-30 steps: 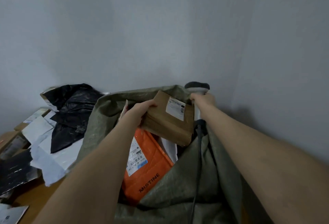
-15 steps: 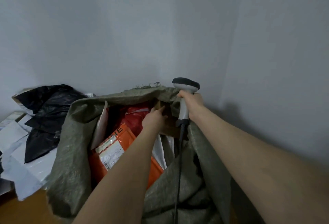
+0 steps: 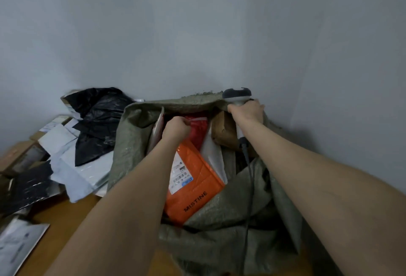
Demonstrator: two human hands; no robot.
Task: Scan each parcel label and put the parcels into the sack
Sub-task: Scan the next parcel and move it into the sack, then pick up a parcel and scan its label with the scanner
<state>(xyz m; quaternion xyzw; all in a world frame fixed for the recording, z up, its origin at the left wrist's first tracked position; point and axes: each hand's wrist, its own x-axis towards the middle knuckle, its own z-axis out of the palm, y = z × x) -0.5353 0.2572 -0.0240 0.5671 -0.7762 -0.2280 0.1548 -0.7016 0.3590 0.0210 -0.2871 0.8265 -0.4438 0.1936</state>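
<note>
Looking down through the head camera, I find the olive-green woven sack [image 3: 219, 242] slumped open on the brown wooden desk [image 3: 72, 216] by the grey wall, with both hands at its mouth. The right hand [image 3: 246, 113] has its fingers wrapped round the handle of the grey-and-white handheld barcode scanner [image 3: 236, 95] at the far right rim. The scanner's dark cable [image 3: 248, 188] hangs down over the cloth toward me. The left hand [image 3: 175, 127] sits inside the opening with its fingers curled under; I cannot tell whether they pinch anything. Several parcels are in the sack. A brown paper-wrapped parcel [image 3: 222, 129] is wedged just beside the scanner handle, and a red plastic parcel [image 3: 197, 125] lies beyond the left hand. There is also a white plastic mailer [image 3: 214, 157] and a flat orange parcel [image 3: 197, 192], which leans with its long axis running from the near rim up toward the left wrist. Its face reads "MISTINE" in black. Its white shipping label [image 3: 180, 172] carries a barcode and a blue patch, with print too blurred to read. The unbagged parcels are heaped on the desk left of the sack: a crumpled black plastic bag [image 3: 98, 122], pale flat mailers [image 3: 72, 166] and a cardboard box [image 3: 19, 159]. That heap is nearer the left hand and well apart from the right. I judge the left hand should fetch the next parcel and bring its label to the scanner.
</note>
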